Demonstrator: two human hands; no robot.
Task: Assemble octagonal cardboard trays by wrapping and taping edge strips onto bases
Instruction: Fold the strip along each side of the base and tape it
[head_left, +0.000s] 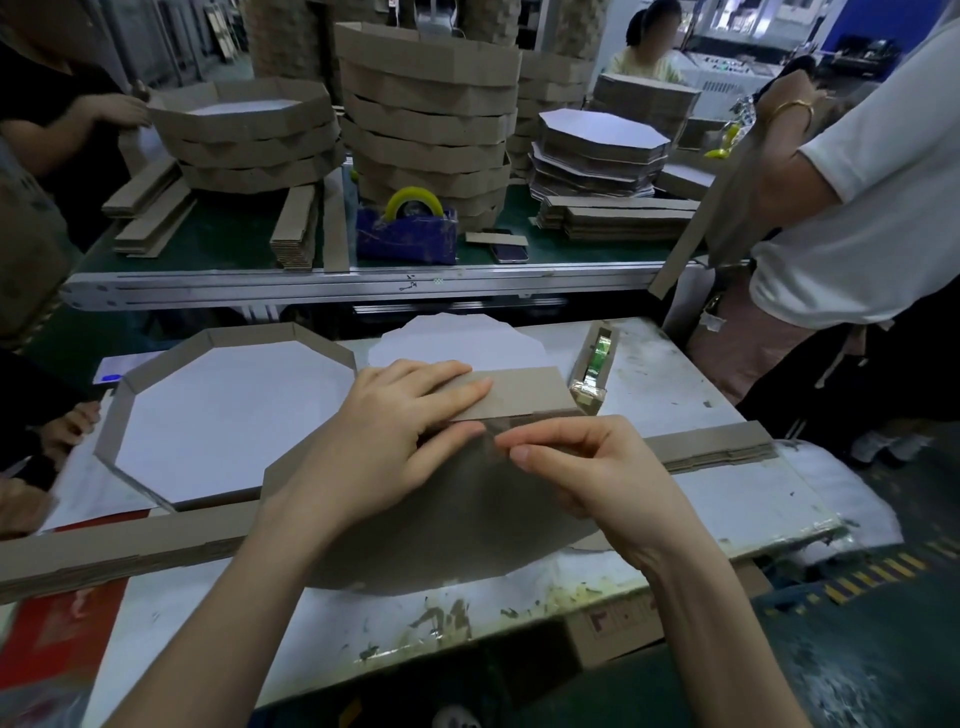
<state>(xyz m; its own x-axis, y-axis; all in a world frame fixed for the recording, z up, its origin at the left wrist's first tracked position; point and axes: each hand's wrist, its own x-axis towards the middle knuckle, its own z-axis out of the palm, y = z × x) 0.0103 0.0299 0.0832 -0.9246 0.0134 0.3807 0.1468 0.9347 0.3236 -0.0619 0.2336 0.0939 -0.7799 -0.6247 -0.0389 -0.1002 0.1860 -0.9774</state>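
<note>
Your left hand (410, 415) presses flat-fingered on the edge strip (519, 392) at the base (457, 519); your right hand (587, 467) pinches clear tape (485, 441). The cardboard is likely light, stiff and creasable: hold near the folds.

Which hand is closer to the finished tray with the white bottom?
Left. The left hand lies just right of the finished tray; the right hand is farther right, beyond the left.

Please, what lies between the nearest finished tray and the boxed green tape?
Head view: a white octagonal base, and the left hand pressing an edge strip.
</note>
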